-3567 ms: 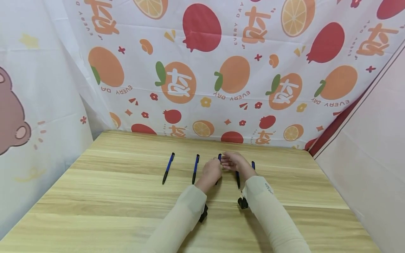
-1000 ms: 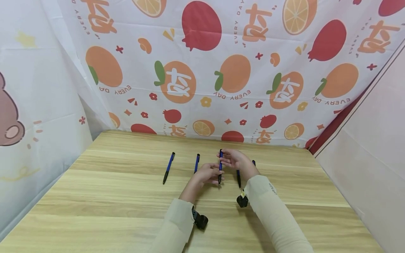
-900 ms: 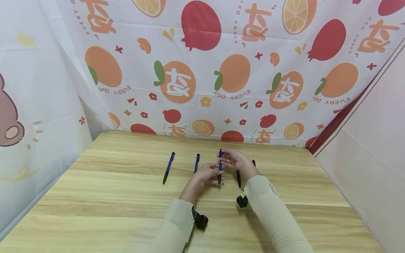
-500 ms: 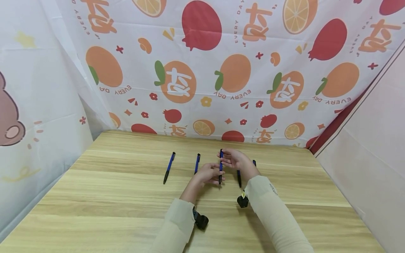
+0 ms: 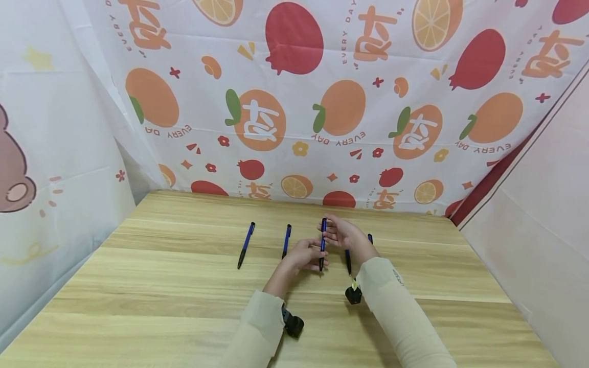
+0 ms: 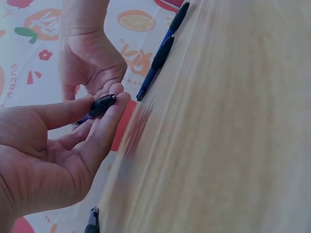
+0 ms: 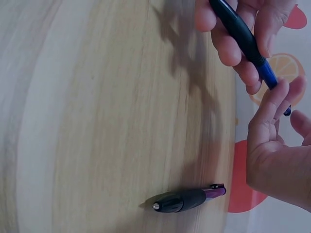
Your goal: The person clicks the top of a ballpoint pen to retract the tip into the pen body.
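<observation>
Blue and black, the held ballpoint pen (image 5: pixel 322 244) is located right of centre in the head view, clip end up, between the left hand (image 5: pixel 306 254) and the right hand (image 5: pixel 345 235). Four similar pens lie on the wood-grain tabletop (image 5: pixel 161 286): the far-left pen (image 5: pixel 246 245), the second pen (image 5: pixel 287 239) partly behind the left hand, and, at right, the fourth pen (image 5: pixel 348 263) and fifth pen (image 5: pixel 370 238), both partly covered by the right hand. A fruit-print curtain (image 5: pixel 294 112) fills the upper frame.

Left wrist view: at left, the left hand pinches the black grip near the tip; the held ballpoint pen is clear of the tabletop.

Right wrist view: at upper right, the right hand's bent fingers hold the blue clip-end section. One pen lies at lower centre, tip leftward.
</observation>
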Available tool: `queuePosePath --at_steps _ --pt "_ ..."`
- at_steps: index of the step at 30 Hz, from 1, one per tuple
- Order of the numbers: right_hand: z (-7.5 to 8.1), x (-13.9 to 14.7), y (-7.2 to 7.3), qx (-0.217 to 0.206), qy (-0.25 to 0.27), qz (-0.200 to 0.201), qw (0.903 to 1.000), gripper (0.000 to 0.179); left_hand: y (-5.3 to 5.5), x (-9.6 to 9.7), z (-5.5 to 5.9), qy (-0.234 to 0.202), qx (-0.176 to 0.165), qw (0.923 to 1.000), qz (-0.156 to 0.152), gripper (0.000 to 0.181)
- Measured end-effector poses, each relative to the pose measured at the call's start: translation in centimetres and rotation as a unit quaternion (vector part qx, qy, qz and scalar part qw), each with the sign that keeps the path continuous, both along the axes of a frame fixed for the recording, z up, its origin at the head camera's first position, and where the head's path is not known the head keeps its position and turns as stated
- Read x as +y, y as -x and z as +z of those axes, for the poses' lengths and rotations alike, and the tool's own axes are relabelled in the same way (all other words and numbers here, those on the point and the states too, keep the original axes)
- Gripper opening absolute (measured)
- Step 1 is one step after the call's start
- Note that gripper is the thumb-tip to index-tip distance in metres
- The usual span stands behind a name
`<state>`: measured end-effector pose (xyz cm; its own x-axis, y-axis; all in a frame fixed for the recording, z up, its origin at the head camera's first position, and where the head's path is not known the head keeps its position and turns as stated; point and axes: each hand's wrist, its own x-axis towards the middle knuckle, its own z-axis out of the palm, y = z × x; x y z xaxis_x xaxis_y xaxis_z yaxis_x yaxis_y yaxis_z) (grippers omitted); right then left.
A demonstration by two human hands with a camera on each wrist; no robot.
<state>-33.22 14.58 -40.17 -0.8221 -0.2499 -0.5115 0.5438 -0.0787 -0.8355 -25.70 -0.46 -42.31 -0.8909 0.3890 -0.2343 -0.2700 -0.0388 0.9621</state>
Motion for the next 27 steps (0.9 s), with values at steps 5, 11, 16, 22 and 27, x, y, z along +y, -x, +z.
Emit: queuePosePath --at_steps 5,11,16,22,27 --pt "-0.05 -0.16 0.0 -0.002 -0.004 -0.002 1.0 0.05 0.04 0.01 -0.03 -0.001 0.0 1.0 0.001 0.038" --pt "0.02 -0.37 -0.03 -0.002 -0.003 -0.005 1.0 0.048 -0.04 0.02 0.1 0.002 0.001 1.0 0.004 0.035" --pt "0.02 -0.45 -0.11 0.001 -0.006 -0.008 0.9999 0.041 -0.11 0.02 0.19 0.001 0.002 1.0 0.007 0.035" --pt "-0.01 -0.54 -0.11 0.005 -0.008 -0.011 0.9999 0.038 0.0 -0.05 0.01 -0.008 0.002 0.9999 0.008 0.035" --pt "0.09 -0.82 -0.13 0.012 -0.005 -0.017 0.9998 0.029 0.03 -0.24 0.15 -0.011 -0.001 0.9999 0.011 0.034"
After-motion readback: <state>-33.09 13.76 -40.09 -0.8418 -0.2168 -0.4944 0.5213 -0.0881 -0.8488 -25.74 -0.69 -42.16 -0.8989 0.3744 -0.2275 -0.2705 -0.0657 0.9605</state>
